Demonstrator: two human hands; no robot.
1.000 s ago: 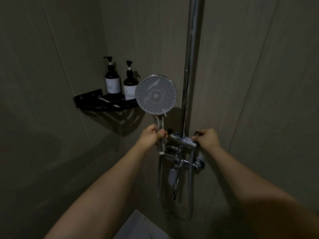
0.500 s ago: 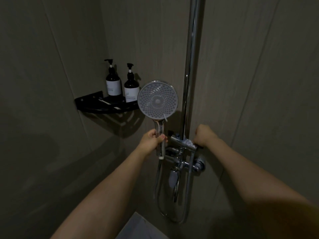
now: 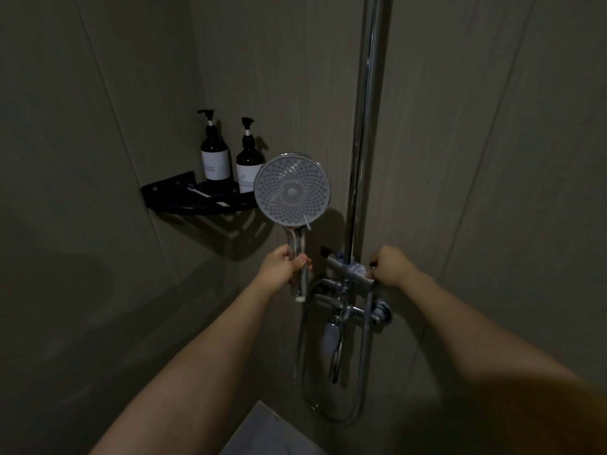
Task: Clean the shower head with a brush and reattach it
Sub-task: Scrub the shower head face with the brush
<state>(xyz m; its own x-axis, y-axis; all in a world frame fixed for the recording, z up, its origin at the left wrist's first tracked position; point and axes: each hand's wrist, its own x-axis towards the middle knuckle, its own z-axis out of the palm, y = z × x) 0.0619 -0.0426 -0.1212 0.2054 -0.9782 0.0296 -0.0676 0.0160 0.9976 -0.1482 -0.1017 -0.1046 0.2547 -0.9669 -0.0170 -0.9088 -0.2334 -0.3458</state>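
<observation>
My left hand (image 3: 285, 265) grips the chrome handle of the round shower head (image 3: 292, 189), holding it upright with its grey nozzle face turned toward me. It sits just left of the chrome valve bar (image 3: 348, 269) on the vertical shower pole (image 3: 364, 133). My right hand (image 3: 389, 266) is curled around the knob at the right end of that bar. The chrome hose (image 3: 335, 372) loops down below the valve. No brush is visible.
A black corner shelf (image 3: 170, 195) on the left wall carries two dark pump bottles (image 3: 215, 159) (image 3: 247, 165) and a small white item. Grey tiled walls close in on both sides. A lighter floor patch (image 3: 266, 431) shows at the bottom.
The shower head has dropped slightly and stays left of the bar. My right hand lifted a little off the right knob and has come back down onto it.
</observation>
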